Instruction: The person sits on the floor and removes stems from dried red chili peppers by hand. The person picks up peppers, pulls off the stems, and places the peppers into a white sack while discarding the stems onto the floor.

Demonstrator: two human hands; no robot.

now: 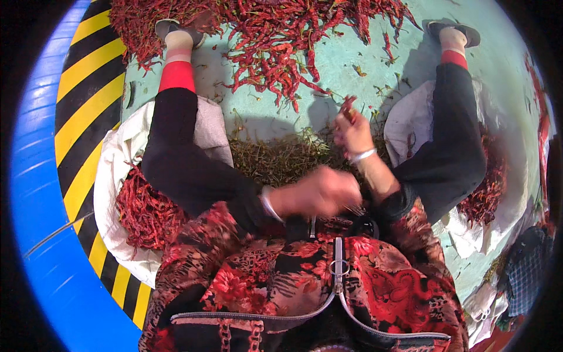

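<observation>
My right hand (354,136) is raised above the floor with its fingers closed around dried red chili peppers (348,106), whose dark red tips stick out past the fingertips. Closer to my body, my left hand (319,192) is smeared by motion, and its fingers cannot be made out. Beneath both hands, between my legs, lies a heap of brownish-green stems (275,161). Beyond it spreads a big pile of dried red chilies (287,41), its near tip not far from my right hand.
White sacks (120,152) with red chilies (146,211) lie beside my left leg, and another white sack (404,120) lies under my right. Black and yellow stripes (88,88) border a blue surface (44,176) on the left. Loose stems dot the pale green floor (267,114).
</observation>
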